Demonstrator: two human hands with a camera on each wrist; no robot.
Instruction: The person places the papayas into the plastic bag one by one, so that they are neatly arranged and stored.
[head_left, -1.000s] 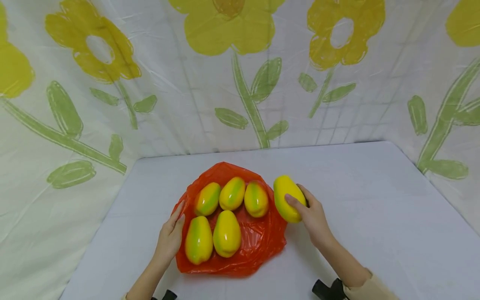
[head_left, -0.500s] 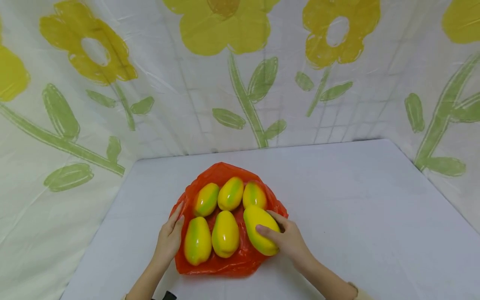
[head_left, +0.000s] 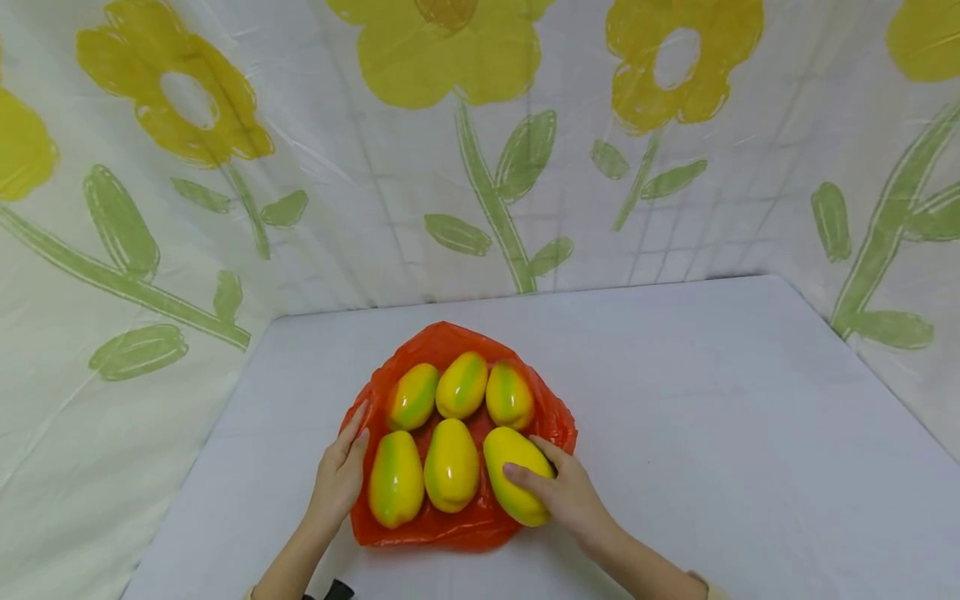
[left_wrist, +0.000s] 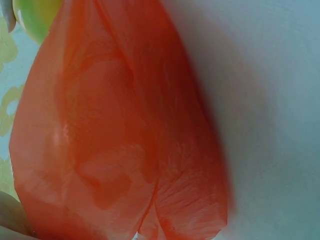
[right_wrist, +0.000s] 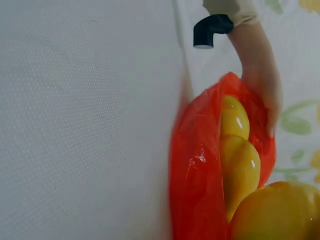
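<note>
A crinkled red plastic bag lies spread open on the white table, with glossy yellow-green papayas inside. Three papayas make up its far row, and two more lie in front at left and middle. At the front right, my right hand grips another papaya, thumb over its top, just within the rim. On the bag's left side my left hand holds the rim between thumb and fingers. The left wrist view is mostly filled by the bag's outer wall.
White tabletop stretches to the right of the bag. Behind it hangs a pale curtain printed with yellow flowers. A black strap piece shows near the left forearm.
My right hand has carried its papaya from beyond the bag's right edge leftward and down into the bag's front right. The left hand has stayed at the rim.
</note>
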